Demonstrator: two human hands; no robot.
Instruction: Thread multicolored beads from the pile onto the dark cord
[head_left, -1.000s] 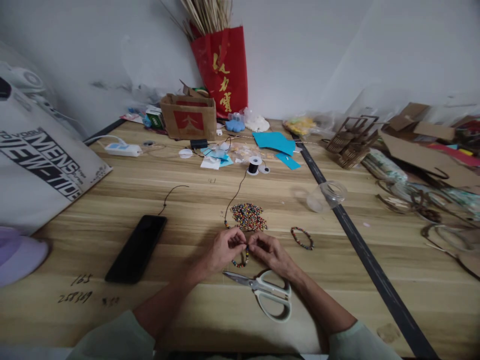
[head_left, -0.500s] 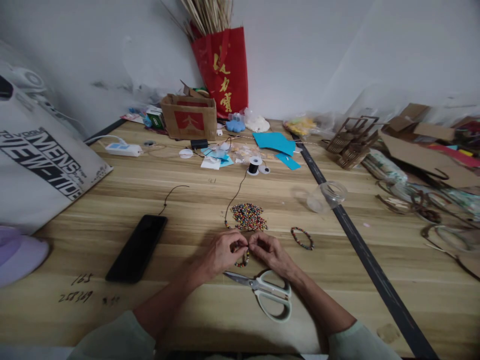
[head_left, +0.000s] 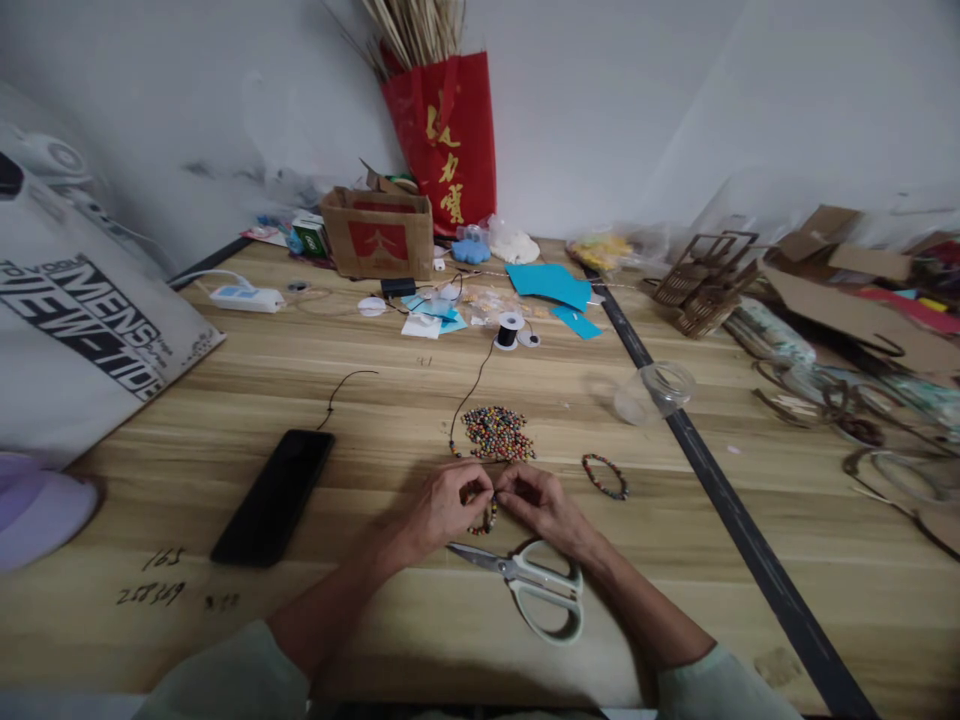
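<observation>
My left hand (head_left: 456, 500) and my right hand (head_left: 538, 500) meet fingertip to fingertip, both pinched on the dark cord of a beaded bracelet (head_left: 483, 522). Its loop of coloured beads hangs below my left fingers, partly hidden by them. Just beyond my hands lies a pile of small multicoloured beads (head_left: 499, 434). A black cord (head_left: 468, 398) runs from beside the pile to a spool (head_left: 508, 331). Scissors (head_left: 517, 575) with pale green handles lie below my hands, blades slightly parted. Another bead bracelet (head_left: 604, 477) rests to the right.
A black phone (head_left: 273, 498) lies at the left, near a short cord (head_left: 334, 402). A clear plastic container (head_left: 654, 393) stands right of the beads. Blue sheets (head_left: 549, 286), a paper bag (head_left: 377, 236) and a power strip (head_left: 247, 298) line the back. Cardboard (head_left: 847, 310) clutters the right.
My fingertips have shifted very slightly, still pinched together at the cord. The bead loop has swung a little under my left hand. Everything else stays put.
</observation>
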